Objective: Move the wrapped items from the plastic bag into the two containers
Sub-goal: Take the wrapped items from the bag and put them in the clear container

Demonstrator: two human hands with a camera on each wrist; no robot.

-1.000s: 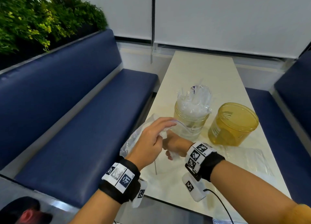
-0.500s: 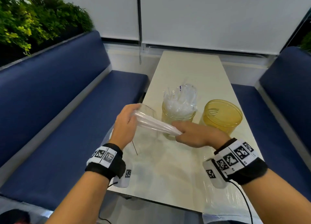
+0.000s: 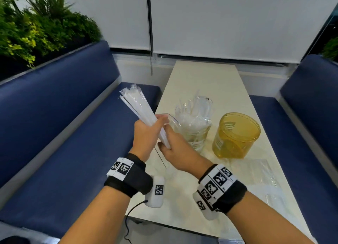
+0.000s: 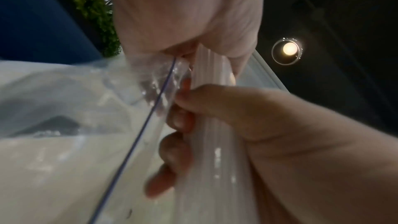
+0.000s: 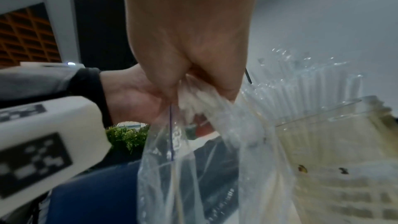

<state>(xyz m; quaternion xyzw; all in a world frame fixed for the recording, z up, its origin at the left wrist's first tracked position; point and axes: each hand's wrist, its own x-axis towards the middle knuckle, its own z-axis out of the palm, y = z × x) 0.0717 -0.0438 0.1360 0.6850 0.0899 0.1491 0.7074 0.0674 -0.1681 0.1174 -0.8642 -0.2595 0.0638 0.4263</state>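
Observation:
A bundle of white wrapped straws (image 3: 136, 104) slants up to the left above the table's left edge. My left hand (image 3: 161, 121) grips its middle and my right hand (image 3: 164, 144) grips its lower end. In the left wrist view the right hand's fingers (image 4: 178, 125) curl round the straws (image 4: 215, 142). The clear plastic bag (image 5: 193, 168), with its blue zip line, hangs crumpled from both hands. Behind the hands, a clear container (image 3: 197, 141) stands packed with wrapped straws. To its right the yellow container (image 3: 236, 135) holds nothing I can see.
The long cream table (image 3: 206, 82) runs away from me between two blue benches (image 3: 73, 133) (image 3: 301, 133). Flat clear plastic bags (image 3: 263, 172) lie on the table's near right. Green plants (image 3: 27, 33) stand behind the left bench.
The straw bundle lay nearly level between my hands; now it tilts up to the left. My hands have come close together, and more of the bundle stands clear of the bag.

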